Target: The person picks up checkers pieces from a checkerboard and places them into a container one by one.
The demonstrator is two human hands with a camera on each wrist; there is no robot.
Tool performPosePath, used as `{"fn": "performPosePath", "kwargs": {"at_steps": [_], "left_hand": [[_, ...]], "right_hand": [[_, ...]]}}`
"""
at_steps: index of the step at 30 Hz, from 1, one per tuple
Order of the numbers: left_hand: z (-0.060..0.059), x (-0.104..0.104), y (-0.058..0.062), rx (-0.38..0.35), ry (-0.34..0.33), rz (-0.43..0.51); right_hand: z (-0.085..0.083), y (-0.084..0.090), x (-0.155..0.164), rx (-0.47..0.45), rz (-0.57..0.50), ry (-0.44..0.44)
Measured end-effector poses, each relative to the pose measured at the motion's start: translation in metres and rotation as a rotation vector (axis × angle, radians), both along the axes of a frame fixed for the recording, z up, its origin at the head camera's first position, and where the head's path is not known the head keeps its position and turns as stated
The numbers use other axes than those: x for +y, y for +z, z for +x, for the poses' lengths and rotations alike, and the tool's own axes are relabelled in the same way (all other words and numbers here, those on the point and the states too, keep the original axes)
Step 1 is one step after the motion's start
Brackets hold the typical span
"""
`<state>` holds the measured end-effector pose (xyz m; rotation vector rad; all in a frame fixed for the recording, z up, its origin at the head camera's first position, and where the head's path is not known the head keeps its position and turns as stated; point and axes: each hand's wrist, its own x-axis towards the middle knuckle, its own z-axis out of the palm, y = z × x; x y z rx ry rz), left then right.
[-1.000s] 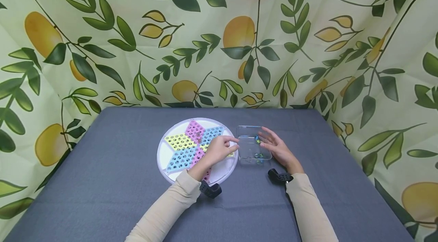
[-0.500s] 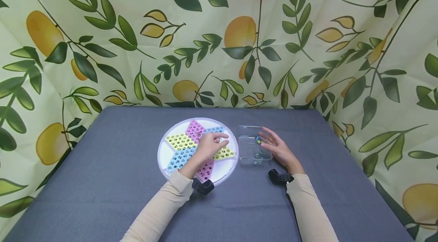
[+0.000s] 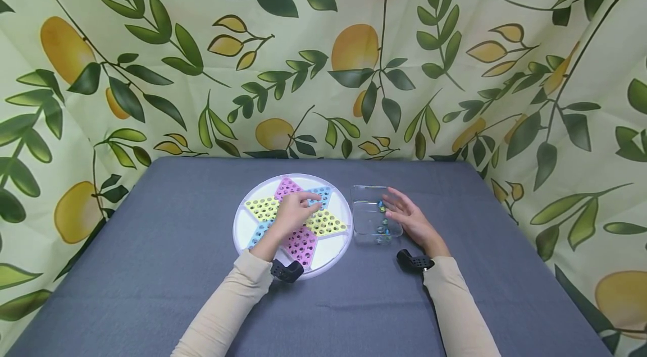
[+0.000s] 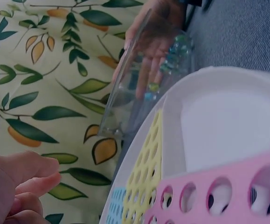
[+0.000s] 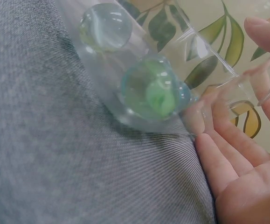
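Note:
My left hand hovers over the round white Chinese checkers board, which has pink, yellow and blue perforated star points. Its thumb and forefinger stand slightly apart; in the left wrist view, I see nothing between the fingers. Right of the board stands a clear rectangular dish with several glass marbles inside. My right hand is at the dish's right side. In the right wrist view, its straight fingers lie against the clear wall, close by a green marble.
A dark grey cloth covers the table, with room left of the board and in front of it. A leaf-and-fruit patterned curtain hangs behind and at both sides. Black straps sit on both wrists.
My left hand has moved left from the dish's edge to above the board's middle. Some marbles in the dish lie differently. The right hand has stayed put.

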<state>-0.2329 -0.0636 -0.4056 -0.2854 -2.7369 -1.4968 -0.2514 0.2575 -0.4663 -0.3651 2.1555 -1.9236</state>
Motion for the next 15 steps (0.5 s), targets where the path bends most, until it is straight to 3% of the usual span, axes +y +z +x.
{"fn": "performPosePath", "kwargs": {"at_steps": [5, 15], "left_hand": [[0.000, -0.008, 0.001, -0.027, 0.030, 0.008], [-0.003, -0.018, -0.004, -0.009, 0.073, -0.026]], "right_hand": [[-0.001, -0.001, 0.000, -0.009, 0.014, -0.005], [-0.001, -0.001, 0.000, -0.017, 0.018, -0.006]]}}
